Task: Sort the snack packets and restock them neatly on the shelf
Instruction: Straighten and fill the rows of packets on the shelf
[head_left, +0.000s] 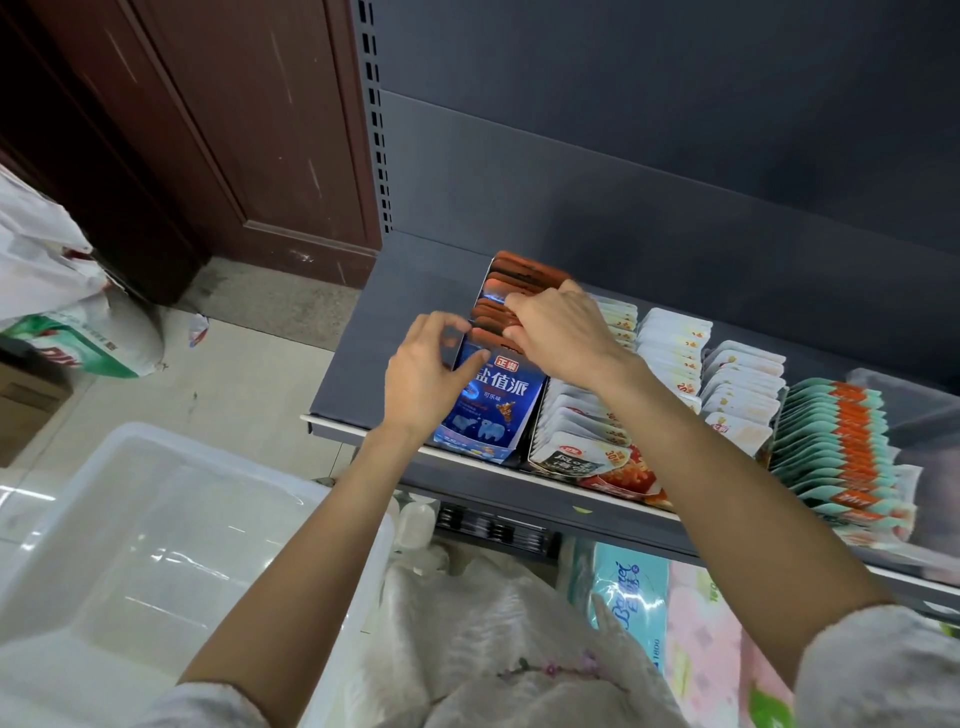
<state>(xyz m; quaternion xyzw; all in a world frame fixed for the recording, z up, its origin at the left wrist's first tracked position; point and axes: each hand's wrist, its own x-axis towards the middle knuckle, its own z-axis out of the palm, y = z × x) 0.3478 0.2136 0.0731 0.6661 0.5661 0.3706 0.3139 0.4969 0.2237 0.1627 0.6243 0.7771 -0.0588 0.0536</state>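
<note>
A blue display box (491, 410) with white lettering stands on the grey shelf (358, 332), near its left end. Inside it stand several reddish-brown snack packets (524, 273) in a row. My left hand (428, 371) grips the box's left wall, thumb on its front face. My right hand (558, 330) reaches into the box from the right, its curled fingers pinching the tops of the brown packets near the middle of the row. To the right, white packets (579, 431) and teal-and-orange packets (841, 436) fill further rows.
A clear plastic bin (156, 525) sits at lower left below the shelf edge. Tissue packs (631, 603) and a white bag (478, 613) lie under the shelf. A dark wooden door (223, 130) and bags (57, 291) are on the left.
</note>
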